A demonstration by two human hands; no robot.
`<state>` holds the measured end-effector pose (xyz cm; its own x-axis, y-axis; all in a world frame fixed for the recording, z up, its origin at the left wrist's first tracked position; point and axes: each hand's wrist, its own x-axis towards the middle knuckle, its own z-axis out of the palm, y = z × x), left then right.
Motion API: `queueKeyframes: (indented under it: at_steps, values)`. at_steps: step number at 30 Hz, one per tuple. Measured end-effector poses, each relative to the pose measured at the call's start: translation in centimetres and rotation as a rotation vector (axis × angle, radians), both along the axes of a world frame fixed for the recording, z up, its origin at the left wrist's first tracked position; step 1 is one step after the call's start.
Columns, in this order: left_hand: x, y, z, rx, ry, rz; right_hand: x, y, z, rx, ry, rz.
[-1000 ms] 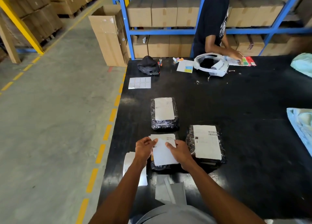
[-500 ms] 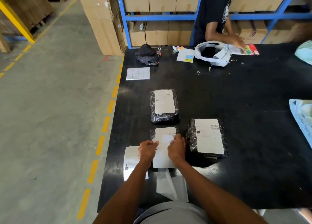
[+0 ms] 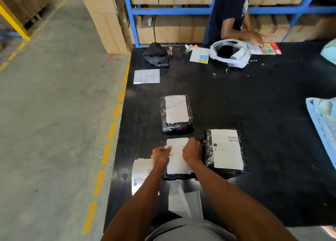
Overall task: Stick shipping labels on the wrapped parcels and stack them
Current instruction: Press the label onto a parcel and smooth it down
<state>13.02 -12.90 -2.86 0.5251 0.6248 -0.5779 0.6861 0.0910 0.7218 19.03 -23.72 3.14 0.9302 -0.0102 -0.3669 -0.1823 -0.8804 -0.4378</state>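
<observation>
Pinching a white label (image 3: 177, 160) at its upper corners, your left hand (image 3: 160, 156) and right hand (image 3: 191, 152) each have their grip closed on the sheet, holding it over the nearest wrapped parcel (image 3: 179, 176) on the black surface (image 3: 272, 131). Just right of your right hand lies a second parcel (image 3: 225, 149), already labelled. Beyond your hands sits a third labelled parcel (image 3: 176, 114). By your left forearm, a stack of loose labels (image 3: 141, 173) rests near the surface's left edge, with discarded backing sheets (image 3: 185, 199) between your arms.
</observation>
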Motion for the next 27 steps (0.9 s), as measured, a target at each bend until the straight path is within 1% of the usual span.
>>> queueKeyframes:
  at_steps: [4,9,15,27]
  values:
    - [0.7,0.2,-0.2,0.017,-0.006,0.006,1.5,0.1,-0.1,-0.058,0.029,0.085]
    - [1.0,0.2,-1.2,-0.008,0.005,0.0,3.0,0.7,0.0,-0.11,0.033,0.177]
    - [1.3,0.3,-1.3,0.008,-0.009,0.018,4.4,0.4,-0.3,-0.152,0.127,0.213]
    - [1.2,0.4,-2.6,0.004,0.026,0.037,4.6,0.6,-0.8,-0.163,0.125,0.229]
